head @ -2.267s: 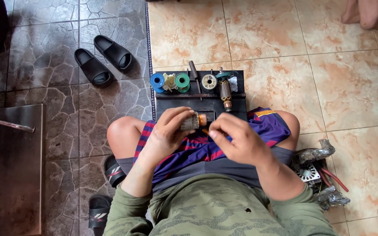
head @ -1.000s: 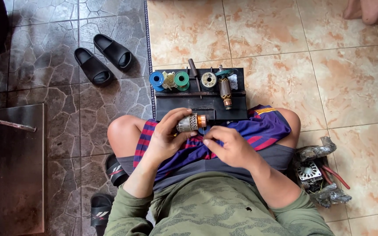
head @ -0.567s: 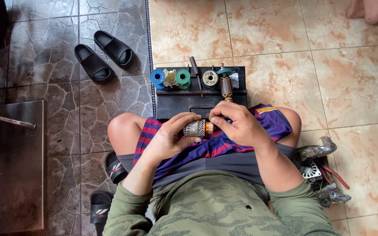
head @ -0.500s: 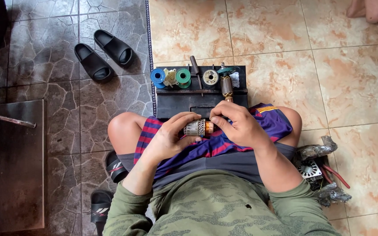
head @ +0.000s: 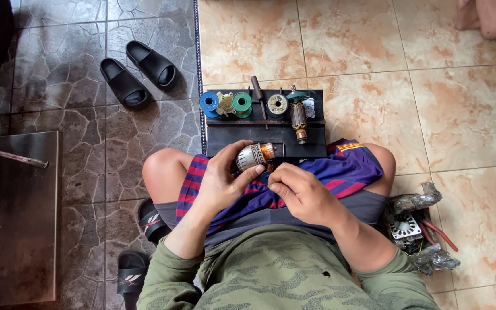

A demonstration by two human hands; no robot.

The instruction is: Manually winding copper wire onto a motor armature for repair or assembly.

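My left hand [head: 219,181] grips a small motor armature [head: 254,155], a grey metal cylinder with a copper end, held over my lap just in front of a black tray. My right hand [head: 301,192] rests beside it on the striped shorts, fingers curled and pinched close together; whether it holds something small is hidden. The black tray [head: 231,138] lies on the floor ahead of my knees and carries a blue spool [head: 208,103], a green spool [head: 241,103], a second armature [head: 298,117] and small round parts.
A pair of black slides [head: 139,72] sits on the dark stone floor at the upper left. A grey motor housing with red wires [head: 417,229] lies by my right thigh. A metal sheet [head: 12,218] lies at left. Another person's feet [head: 486,17] show at the top right.
My right hand has drawn back from the armature's copper end down toward my lap. The left hand keeps the armature in nearly the same place.
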